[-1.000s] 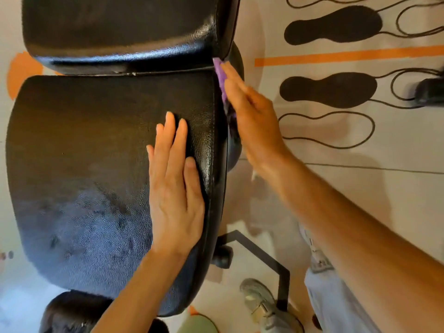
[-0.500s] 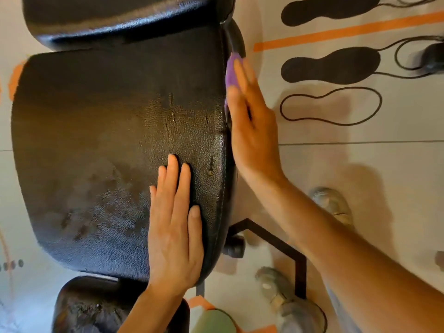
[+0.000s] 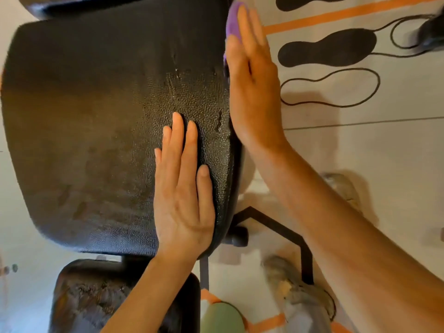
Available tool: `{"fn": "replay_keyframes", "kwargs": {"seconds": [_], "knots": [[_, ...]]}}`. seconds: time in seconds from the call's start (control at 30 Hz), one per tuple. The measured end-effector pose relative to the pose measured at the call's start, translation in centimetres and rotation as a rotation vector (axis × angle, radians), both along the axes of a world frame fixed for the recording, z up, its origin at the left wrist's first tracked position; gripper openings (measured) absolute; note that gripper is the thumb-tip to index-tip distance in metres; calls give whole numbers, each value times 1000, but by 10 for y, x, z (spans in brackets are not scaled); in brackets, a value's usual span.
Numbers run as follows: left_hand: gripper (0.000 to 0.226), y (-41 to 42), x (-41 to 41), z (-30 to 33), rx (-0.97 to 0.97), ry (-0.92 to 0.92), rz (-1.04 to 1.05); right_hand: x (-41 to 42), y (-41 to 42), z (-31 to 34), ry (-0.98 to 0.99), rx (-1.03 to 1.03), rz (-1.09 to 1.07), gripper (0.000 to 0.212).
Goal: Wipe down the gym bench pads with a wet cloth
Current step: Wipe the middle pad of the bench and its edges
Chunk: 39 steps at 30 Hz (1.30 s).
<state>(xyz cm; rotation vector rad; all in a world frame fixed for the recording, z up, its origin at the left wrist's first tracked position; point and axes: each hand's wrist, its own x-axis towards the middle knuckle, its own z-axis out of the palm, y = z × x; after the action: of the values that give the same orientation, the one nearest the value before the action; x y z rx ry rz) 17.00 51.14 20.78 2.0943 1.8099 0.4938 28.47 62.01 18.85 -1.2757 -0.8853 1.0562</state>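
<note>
My left hand (image 3: 183,188) lies flat and open on the seat pad (image 3: 96,116) to steady it, while my flat right hand (image 3: 252,80) presses the purple cloth (image 3: 232,22) against the pad's right edge.

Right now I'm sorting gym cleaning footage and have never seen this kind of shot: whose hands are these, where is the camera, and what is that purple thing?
The camera is worn on a person's head and looks forward and down, so both arms are the wearer's own. The big black surface is a gym bench pad, seen from above; its textured covering looks damp in patches. The left hand lies flat on top of the pad, fingers straight, holding nothing. The right hand presses a purple cloth against the pad's right side edge with straight fingers; most of the cloth is hidden behind the hand. Below are a smaller black pad, the bench's black metal frame, and a blurred shoe. The floor has black footprint markings and orange stripes.
</note>
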Motion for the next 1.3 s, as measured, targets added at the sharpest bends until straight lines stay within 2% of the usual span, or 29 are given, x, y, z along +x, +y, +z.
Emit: {"fn": "replay_keyframes", "kwargs": {"seconds": [0.1,0.17,0.2,0.3,0.4,0.47,0.57,0.63,0.73,0.83,1.03,1.23,1.3], "knots": [[52,2,0,-1,7,16,-5,-30,-102,-4,74,-17,47,49],[53,2,-2,-1,-4,14,-19,-46,-166,5,-32,0,49,47],[52,2,-3,-1,-10,4,-25,-47,-171,-3,-33,52,35,46],[52,2,-8,2,-39,-50,-46,-24,-90,1,28,-75,49,46],[52,-7,-17,5,-61,-51,-71,-11,-44,-1,8,-34,-52,47],[53,-21,-29,8,-71,-3,-50,-27,-88,-4,7,-41,-78,49],[55,-43,-53,10,-92,76,-16,-77,-203,-3,-36,-129,-98,54],[57,-51,-64,8,-127,89,1,-95,-233,6,19,-207,-117,58],[58,-58,-69,5,-137,79,5,-74,-173,-1,-2,-248,-165,57],[57,-59,-70,1,-111,73,5,-44,-110,-8,-42,-205,-252,51],[58,-60,-71,1,-112,51,21,-88,-219,9,-102,-241,-81,58],[58,-61,-70,2,-107,64,16,-31,-81,6,-342,-222,-151,54],[59,-60,-69,2,-126,64,22,-40,-90,6,-384,-206,-168,53]]}}
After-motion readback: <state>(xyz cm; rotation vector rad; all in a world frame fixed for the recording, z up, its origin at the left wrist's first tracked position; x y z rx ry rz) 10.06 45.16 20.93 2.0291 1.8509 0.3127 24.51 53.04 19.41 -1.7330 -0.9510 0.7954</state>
